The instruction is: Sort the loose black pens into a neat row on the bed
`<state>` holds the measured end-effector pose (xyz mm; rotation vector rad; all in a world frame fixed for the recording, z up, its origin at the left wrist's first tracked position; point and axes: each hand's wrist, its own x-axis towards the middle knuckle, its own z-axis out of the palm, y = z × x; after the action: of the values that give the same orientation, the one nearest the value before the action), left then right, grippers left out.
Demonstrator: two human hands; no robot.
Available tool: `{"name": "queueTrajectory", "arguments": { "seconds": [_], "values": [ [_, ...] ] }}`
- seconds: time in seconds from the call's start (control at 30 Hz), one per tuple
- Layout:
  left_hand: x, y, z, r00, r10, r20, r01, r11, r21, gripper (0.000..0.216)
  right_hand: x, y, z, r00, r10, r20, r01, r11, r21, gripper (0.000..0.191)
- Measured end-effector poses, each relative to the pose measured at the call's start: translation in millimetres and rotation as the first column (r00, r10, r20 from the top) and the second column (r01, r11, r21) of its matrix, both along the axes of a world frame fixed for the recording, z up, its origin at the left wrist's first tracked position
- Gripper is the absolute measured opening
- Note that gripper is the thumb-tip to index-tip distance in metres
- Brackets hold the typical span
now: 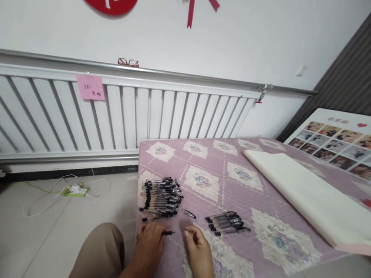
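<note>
My left hand [150,241] rests near the front edge of a pink quilted cover [220,186], fingers closed round a black pen [167,233] whose tip sticks out to the right. My right hand [197,244] lies a little to the right, fingers curled in a pinch; what it holds, if anything, is hidden. Just beyond the left hand lies a large heap of black pens [162,195]. A single pen cap [189,214] lies between the piles. Beyond the right hand sits a smaller row of several pens [227,223].
A long cream roll of fabric [317,200] crosses the right of the cover. A photo board [345,143] leans at far right. A white radiator [109,114] with a pink note [90,87] lines the wall. A power strip with cables [75,190] lies on the floor.
</note>
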<state>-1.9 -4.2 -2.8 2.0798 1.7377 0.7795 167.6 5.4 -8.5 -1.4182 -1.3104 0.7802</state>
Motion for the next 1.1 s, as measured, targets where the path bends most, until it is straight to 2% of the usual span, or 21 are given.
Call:
{"name": "queueTrajectory", "arguments": {
  "seconds": [0.3,0.7,0.93,1.1],
  "values": [
    [-1.6,-1.0,1.6,1.0,-0.02,-0.012,0.02,1.0,0.018,0.025,-0.5,0.8,9.6,0.992,0.109,-0.068,-0.112,0.993,-0.037,0.028],
    [-3.3,-2.5,1.6,1.0,-0.024,-0.018,0.024,0.999,0.022,0.024,-1.2,-0.6,16.0,0.975,0.221,-0.006,-0.221,0.973,-0.061,0.024],
    [-4.5,-1.6,-2.8,0.998,-0.058,-0.01,0.058,0.998,0.025,0.023,-0.5,1.0,12.0,0.97,0.239,0.034,-0.238,0.971,-0.031,0.021],
    [-5.4,-1.9,-4.1,0.997,-0.071,0.02,0.07,0.997,0.018,0.023,-0.7,2.2,10.4,0.952,0.298,0.068,-0.297,0.954,-0.031,0.016]
  ]
}}
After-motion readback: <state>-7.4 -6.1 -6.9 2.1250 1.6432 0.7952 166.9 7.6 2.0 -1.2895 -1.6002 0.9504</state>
